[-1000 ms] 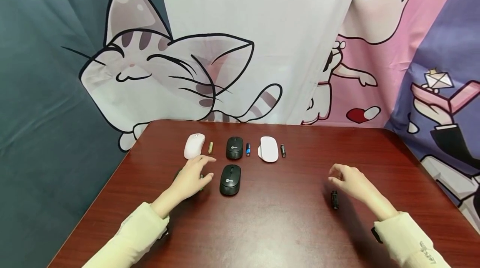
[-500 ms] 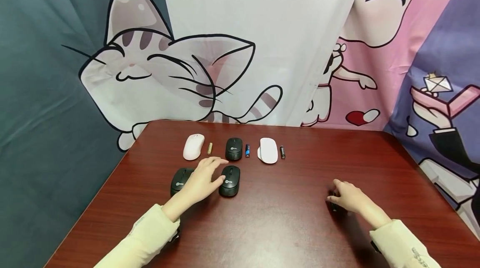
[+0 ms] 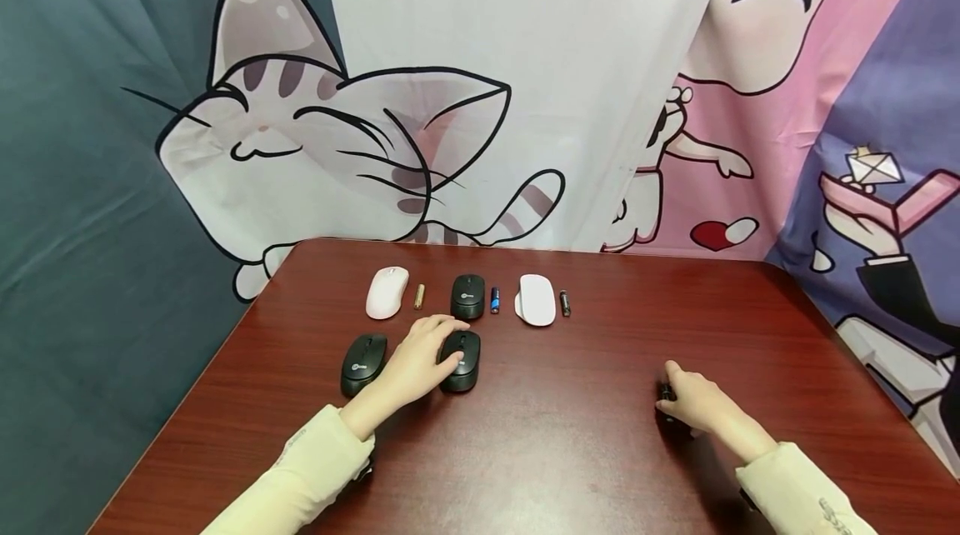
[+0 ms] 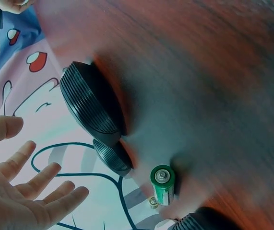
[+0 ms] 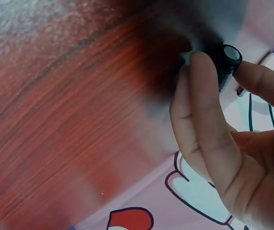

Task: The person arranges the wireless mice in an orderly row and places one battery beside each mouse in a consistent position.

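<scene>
In the head view my left hand hovers over a black computer mouse in the front row, partly covering its left side. Its fingers are spread and hold nothing; the left wrist view shows the palm and that mouse with a gap between them. A green battery stands out beyond, hidden behind the hand in the head view. Far to the right, my right hand pinches a black battery low over the table. Seen from the right wrist, thumb and fingers close around the battery, its silver end showing.
Another black mouse lies left of my left hand. Along the back are a white mouse, a gold battery, a black mouse, a blue battery, a second white mouse and a dark battery.
My left hand has moved right, from beside the left black mouse to over the middle one. My right hand has come down onto the black battery and now pinches it.
</scene>
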The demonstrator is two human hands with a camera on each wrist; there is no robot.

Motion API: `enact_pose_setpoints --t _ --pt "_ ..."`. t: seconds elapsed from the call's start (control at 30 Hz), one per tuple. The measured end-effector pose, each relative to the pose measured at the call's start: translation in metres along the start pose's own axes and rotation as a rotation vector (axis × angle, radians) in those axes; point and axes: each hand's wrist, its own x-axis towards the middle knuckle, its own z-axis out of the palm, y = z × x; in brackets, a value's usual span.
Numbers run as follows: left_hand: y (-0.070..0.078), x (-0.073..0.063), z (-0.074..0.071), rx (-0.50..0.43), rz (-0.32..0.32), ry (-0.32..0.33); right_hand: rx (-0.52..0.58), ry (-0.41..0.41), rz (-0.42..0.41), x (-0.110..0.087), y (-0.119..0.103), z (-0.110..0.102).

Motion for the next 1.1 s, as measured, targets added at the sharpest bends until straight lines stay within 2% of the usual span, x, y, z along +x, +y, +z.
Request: enact_pose_setpoints --t 0.67,0.97,1.1 --pt "-0.002 -0.004 -0.002 -0.004 -0.013 -0.029 0.029 0.037 -0.041 0.006 0.006 0.003" --pt "-0.003 -0.004 0.001 -0.012 -0.015 -0.036 -0.090 0.143 -0.121 0.017 -0.002 -0.001" --pt "-0.004 -0.003 0.002 -0.018 -0.013 -0.030 -0.089 0.200 -0.168 0.021 -0.011 -0.004"
